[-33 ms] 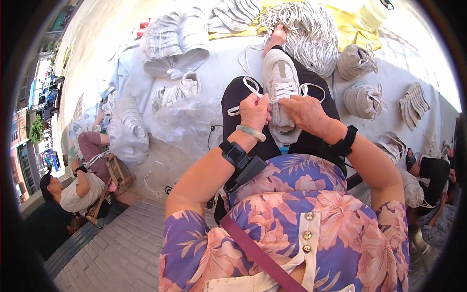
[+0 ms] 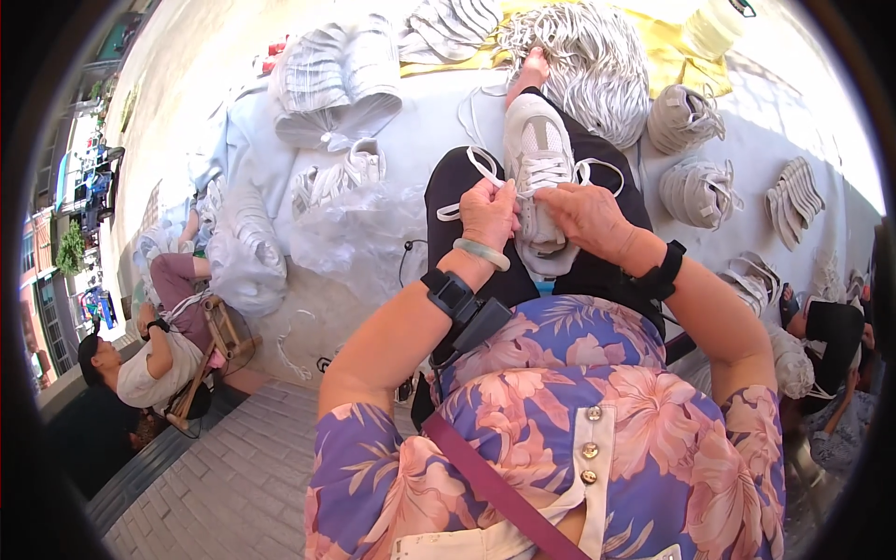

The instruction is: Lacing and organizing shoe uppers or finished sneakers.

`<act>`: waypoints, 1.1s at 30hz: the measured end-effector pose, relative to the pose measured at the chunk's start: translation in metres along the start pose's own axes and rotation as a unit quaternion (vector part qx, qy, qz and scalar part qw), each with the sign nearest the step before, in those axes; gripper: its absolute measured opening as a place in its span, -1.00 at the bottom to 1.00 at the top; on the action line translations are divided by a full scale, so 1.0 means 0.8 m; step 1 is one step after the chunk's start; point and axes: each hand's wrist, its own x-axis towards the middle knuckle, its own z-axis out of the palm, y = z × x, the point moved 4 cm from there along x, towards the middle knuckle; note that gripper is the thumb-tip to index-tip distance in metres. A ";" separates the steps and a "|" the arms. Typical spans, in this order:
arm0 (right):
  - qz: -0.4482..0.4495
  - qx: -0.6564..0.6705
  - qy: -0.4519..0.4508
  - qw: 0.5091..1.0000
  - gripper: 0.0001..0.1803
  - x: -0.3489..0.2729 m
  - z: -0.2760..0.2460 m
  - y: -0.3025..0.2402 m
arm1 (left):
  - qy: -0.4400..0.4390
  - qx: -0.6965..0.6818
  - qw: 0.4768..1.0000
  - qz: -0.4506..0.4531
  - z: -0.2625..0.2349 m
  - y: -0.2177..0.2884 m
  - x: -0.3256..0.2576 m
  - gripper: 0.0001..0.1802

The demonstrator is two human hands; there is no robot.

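At the far left another person (image 2: 140, 350) sits on a low wooden stool (image 2: 217, 345) at the edge of the pale ground sheet (image 2: 420, 103) that carries the stock. Next along the sheet lie clear plastic bags (image 2: 350, 233) and a stack of grey shoe uppers (image 2: 327, 79).

The left hand (image 2: 487, 213), with a pale green bangle (image 2: 483, 254) and a black wrist device (image 2: 450, 292), has its grip pinched shut on a white shoelace (image 2: 481, 168) just beside the eyelets. The white sneaker (image 2: 539, 177) being laced lies sole-down along the person's black-trousered lap (image 2: 448, 201), toe pointing away, in the middle of the view. The right hand (image 2: 586, 217) has its grip closed around the heel end of the sneaker, steadying it.

Judging from this, lacing goes best if the right hand keeps the shoe from rolling while the left draws the lace evenly, so both ends stay matched and the lace lies flat, untwisted, across the tongue.

Beyond the toe sits a heap of loose white laces (image 2: 588, 56). Toward the sheet's right edge lie finished grey sneakers (image 2: 695, 191) and a fan of insoles (image 2: 798, 196).
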 end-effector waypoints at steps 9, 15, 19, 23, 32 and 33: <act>-0.047 0.040 0.012 0.998 -0.73 -0.006 0.000 0.003 | 0.043 0.073 0.996 0.039 -0.003 -0.016 0.012 -0.78; -0.086 -0.077 -0.019 0.993 -0.62 -0.007 -0.002 -0.004 | 0.056 0.231 0.950 0.205 -0.005 0.002 0.000 -0.78; -0.101 -0.117 0.009 0.988 -0.55 -0.008 -0.001 -0.012 | 0.060 0.244 0.942 0.220 -0.010 0.002 0.003 -0.77; -0.081 -0.102 0.007 0.992 -0.56 -0.005 0.002 -0.008 | 0.062 0.244 0.942 0.222 -0.012 -0.004 0.013 -0.76; 0.000 0.010 -0.006 1.000 -0.67 -0.001 0.004 0.007 | 0.044 0.217 0.950 0.219 -0.009 -0.008 0.011 -0.79; -0.003 0.029 0.003 1.000 -0.67 -0.002 0.003 0.008 | 0.044 0.218 0.950 0.218 -0.008 -0.008 0.010 -0.79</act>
